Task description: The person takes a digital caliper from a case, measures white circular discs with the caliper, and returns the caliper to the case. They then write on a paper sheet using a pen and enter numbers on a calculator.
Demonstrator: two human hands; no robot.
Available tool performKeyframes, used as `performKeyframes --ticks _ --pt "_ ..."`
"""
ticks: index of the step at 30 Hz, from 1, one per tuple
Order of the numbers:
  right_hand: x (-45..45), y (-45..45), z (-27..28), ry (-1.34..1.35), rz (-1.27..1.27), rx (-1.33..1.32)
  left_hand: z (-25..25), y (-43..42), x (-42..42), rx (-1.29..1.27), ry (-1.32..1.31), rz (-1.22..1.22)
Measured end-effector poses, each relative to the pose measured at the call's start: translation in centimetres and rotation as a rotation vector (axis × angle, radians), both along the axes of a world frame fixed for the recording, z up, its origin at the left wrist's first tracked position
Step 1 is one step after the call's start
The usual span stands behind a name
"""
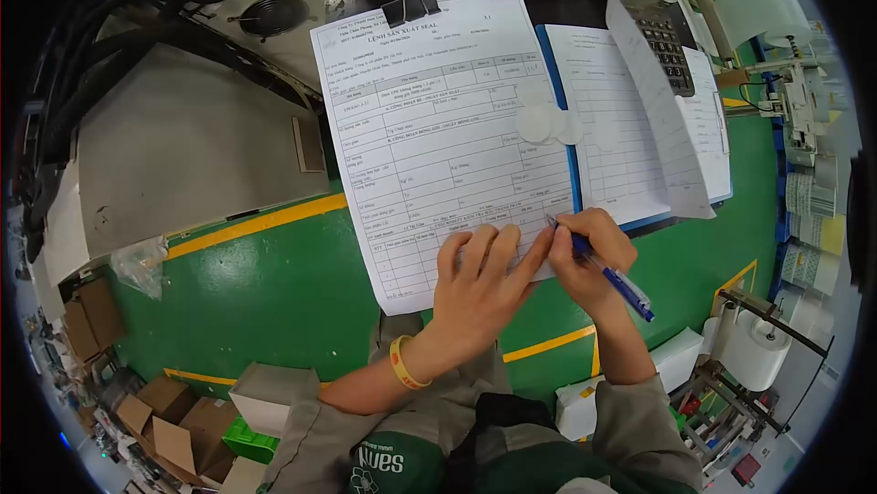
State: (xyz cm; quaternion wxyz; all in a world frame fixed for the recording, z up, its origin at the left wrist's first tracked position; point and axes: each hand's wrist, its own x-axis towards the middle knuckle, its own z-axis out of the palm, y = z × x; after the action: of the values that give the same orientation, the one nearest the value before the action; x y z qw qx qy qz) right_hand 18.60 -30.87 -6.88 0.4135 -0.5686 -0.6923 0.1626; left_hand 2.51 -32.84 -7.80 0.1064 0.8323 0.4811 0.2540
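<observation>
A printed form with tables lies in front of me, held at its top by a black binder clip. My left hand rests on its lower part, fingers spread over the paper, a yellow wristband on the wrist. In my right hand is a blue pen, pinched between the fingers, its tip at the lower right of the form. Several white round discs lie on the form's right side. A blue clipboard with more papers sits to the right, partly under the form.
A calculator stands at the upper right, beside a curled paper sheet. At the left is a grey machine surface. Cardboard boxes and a green crate are at lower left, white rolls at right. The floor is green.
</observation>
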Motion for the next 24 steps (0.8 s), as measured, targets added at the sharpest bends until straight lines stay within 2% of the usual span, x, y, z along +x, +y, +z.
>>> performKeyframes --ticks 24 --pt "0.06 0.29 -0.4 -0.007 0.026 0.086 0.04 0.1 -0.15 -0.015 -0.023 -0.01"
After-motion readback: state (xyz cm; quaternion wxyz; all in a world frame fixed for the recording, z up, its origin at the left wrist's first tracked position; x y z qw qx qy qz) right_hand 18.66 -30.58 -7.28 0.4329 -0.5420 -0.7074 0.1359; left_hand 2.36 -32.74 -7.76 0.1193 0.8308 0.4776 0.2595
